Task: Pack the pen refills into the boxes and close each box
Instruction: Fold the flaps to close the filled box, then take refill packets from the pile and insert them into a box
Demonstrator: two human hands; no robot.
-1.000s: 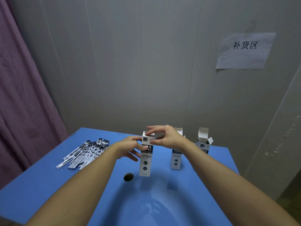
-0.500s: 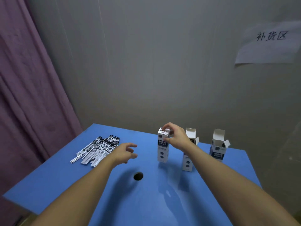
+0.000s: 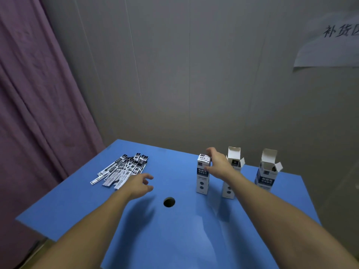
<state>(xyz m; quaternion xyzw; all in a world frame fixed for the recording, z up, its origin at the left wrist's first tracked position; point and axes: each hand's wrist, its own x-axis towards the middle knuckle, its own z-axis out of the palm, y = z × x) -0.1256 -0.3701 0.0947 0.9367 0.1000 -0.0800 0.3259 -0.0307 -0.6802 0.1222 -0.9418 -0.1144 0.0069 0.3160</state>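
While upright on the blue table, three tall, narrow cardboard boxes are ranged at the far right, white above dark printed panels. Closed box, leftmost: lid shut; judged light and thin-walled, easily tipped or crushed, best taken by its upper side walls. It is pinched near the top by the right hand, fingers curled round it. Middle open box, partly hidden behind the right wrist, and right open box: top flaps raised. Pen refills: a loose fan of slim black-and-white sleeved sticks at far left, well apart from the boxes; judged light, slick and slightly flexible, best gathered mid-length in a small bundle. Left hand: just beside the fan's near edge, fingers loosely spread, nothing held.
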